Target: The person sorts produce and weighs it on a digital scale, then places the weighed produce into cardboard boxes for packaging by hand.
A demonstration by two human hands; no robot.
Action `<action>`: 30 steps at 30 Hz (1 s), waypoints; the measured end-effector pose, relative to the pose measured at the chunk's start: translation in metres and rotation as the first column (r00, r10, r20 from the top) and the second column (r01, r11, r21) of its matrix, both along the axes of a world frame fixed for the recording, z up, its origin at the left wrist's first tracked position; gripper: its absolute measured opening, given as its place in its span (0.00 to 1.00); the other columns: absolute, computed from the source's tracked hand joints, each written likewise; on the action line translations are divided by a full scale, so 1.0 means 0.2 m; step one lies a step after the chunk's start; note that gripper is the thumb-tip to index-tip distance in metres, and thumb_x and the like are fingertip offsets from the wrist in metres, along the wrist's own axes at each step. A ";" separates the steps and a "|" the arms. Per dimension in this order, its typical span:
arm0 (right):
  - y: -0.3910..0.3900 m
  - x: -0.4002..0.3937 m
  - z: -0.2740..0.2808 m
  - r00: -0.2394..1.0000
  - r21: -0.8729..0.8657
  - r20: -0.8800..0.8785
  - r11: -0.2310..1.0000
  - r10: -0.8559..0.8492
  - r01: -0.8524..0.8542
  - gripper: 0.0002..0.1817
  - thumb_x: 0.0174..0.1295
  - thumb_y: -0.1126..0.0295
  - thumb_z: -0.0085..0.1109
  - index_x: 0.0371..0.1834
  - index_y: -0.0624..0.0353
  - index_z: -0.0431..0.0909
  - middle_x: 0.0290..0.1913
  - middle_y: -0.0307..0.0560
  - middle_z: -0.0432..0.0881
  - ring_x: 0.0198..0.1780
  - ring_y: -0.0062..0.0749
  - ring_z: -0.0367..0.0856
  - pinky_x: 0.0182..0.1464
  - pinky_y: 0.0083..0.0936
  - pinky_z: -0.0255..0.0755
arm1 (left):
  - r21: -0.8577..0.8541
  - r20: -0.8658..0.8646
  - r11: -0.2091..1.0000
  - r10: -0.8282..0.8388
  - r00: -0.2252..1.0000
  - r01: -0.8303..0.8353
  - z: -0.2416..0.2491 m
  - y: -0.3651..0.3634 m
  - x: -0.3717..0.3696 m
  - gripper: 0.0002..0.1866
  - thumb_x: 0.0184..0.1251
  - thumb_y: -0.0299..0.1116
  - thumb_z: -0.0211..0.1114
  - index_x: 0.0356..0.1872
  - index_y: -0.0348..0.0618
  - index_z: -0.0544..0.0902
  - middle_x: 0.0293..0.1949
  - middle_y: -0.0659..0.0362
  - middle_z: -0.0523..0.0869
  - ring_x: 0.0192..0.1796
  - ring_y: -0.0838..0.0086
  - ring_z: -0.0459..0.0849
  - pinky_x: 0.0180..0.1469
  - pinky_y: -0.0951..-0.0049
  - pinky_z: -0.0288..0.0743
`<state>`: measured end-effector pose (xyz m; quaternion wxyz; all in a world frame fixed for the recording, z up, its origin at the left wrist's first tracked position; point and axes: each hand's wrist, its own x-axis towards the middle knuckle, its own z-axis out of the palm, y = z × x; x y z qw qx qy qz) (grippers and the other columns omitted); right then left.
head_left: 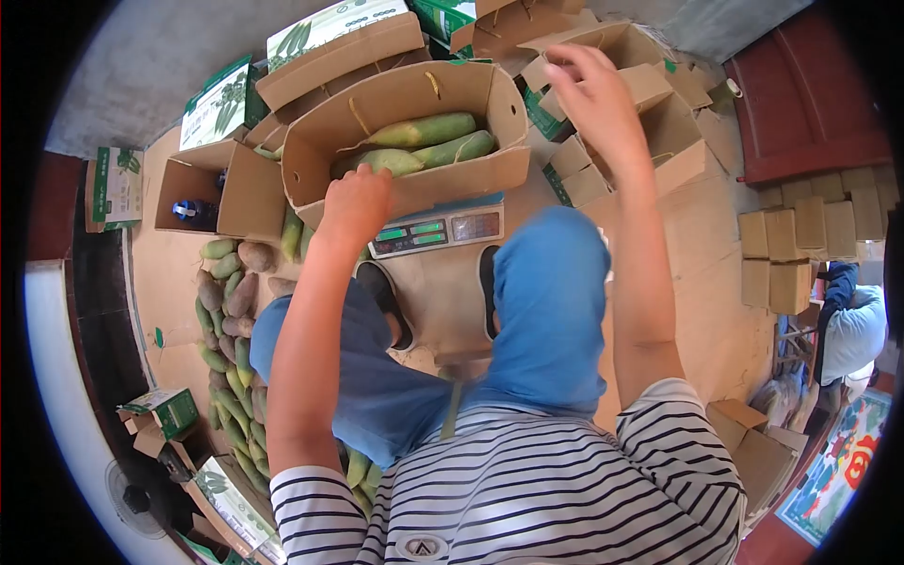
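A cardboard box [452,181] with rope handles stands on a digital scale [476,227] in front of my knees. Several long green radishes [428,130] lie in it. My left hand [358,200] is closed over the box's near wall, left of its middle, with the fingertips on the inner side. Off to the right of the box, my right hand [591,94] is raised with its fingers apart and nothing in it. Beneath that hand are open cardboard boxes [673,141].
A pile of green radishes and brownish roots [231,292] covers the floor at left. Another open box [252,193] holds a blue object. Printed cartons [217,104] stand behind. Small brown boxes [810,226] are stacked at right, and a fan [137,499] is at lower left.
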<state>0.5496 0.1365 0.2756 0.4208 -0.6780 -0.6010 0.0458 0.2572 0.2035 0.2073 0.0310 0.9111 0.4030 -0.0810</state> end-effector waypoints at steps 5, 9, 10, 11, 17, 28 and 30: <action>-0.26 0.57 -0.53 0.882 -0.059 -0.073 0.884 -0.466 0.463 0.24 0.60 0.59 0.57 0.55 0.63 0.73 0.57 0.55 0.73 0.50 0.45 0.79 0.56 0.32 0.69 | 0.008 -0.003 1.000 -0.003 1.000 0.003 -0.01 0.00 0.01 0.12 0.56 0.35 0.64 0.37 0.40 0.75 0.37 0.50 0.79 0.44 0.55 0.81 0.41 0.56 0.75; -0.60 0.88 -1.21 0.602 -0.119 0.174 0.590 -0.779 0.798 0.33 0.55 0.52 0.62 0.54 0.71 0.72 0.57 0.62 0.73 0.52 0.54 0.76 0.59 0.36 0.67 | 0.007 -0.001 1.000 -0.021 1.000 0.021 0.02 -0.02 0.01 0.13 0.56 0.35 0.65 0.38 0.40 0.75 0.37 0.50 0.79 0.44 0.55 0.81 0.42 0.57 0.75; -0.63 0.86 -1.23 0.618 -0.288 0.093 0.573 -0.781 0.768 0.35 0.54 0.50 0.62 0.54 0.72 0.72 0.53 0.63 0.76 0.52 0.54 0.77 0.58 0.36 0.68 | 0.005 0.007 1.000 -0.020 1.000 0.020 0.02 -0.02 0.01 0.13 0.56 0.35 0.65 0.38 0.40 0.75 0.37 0.50 0.79 0.44 0.55 0.80 0.42 0.57 0.75; -0.63 0.85 -1.25 0.618 -0.446 0.009 0.550 -0.786 0.706 0.36 0.53 0.48 0.63 0.54 0.72 0.72 0.49 0.64 0.78 0.51 0.54 0.77 0.57 0.36 0.69 | 0.004 0.015 1.000 -0.020 1.000 0.020 0.01 -0.02 0.01 0.13 0.56 0.35 0.65 0.39 0.40 0.75 0.38 0.50 0.80 0.44 0.55 0.80 0.42 0.57 0.75; -0.52 0.81 -1.31 0.248 -0.754 -0.587 0.632 -0.771 0.180 0.25 0.60 0.51 0.52 0.48 0.64 0.70 0.39 0.57 0.79 0.35 0.47 0.82 0.33 0.39 0.78 | -0.001 -0.005 1.000 -0.018 1.000 0.018 0.02 -0.02 0.04 0.14 0.55 0.35 0.66 0.40 0.39 0.76 0.38 0.49 0.80 0.43 0.56 0.81 0.42 0.58 0.75; -1.00 0.97 -1.34 0.086 -0.552 -0.743 0.680 -0.664 0.482 0.19 0.61 0.65 0.44 0.51 0.67 0.67 0.49 0.63 0.75 0.42 0.54 0.81 0.39 0.46 0.80 | 0.002 -0.043 0.999 -0.040 0.998 0.040 0.00 -0.02 0.06 0.16 0.55 0.37 0.66 0.40 0.39 0.75 0.38 0.50 0.80 0.42 0.56 0.82 0.42 0.59 0.76; -1.11 1.04 -1.25 0.190 -0.585 -0.679 0.679 -0.709 0.443 0.19 0.61 0.65 0.44 0.49 0.69 0.68 0.46 0.63 0.77 0.39 0.53 0.82 0.38 0.45 0.81 | 0.001 -0.041 0.999 -0.039 0.998 0.039 0.00 -0.01 0.06 0.17 0.55 0.37 0.67 0.40 0.39 0.75 0.38 0.50 0.79 0.42 0.56 0.82 0.42 0.59 0.76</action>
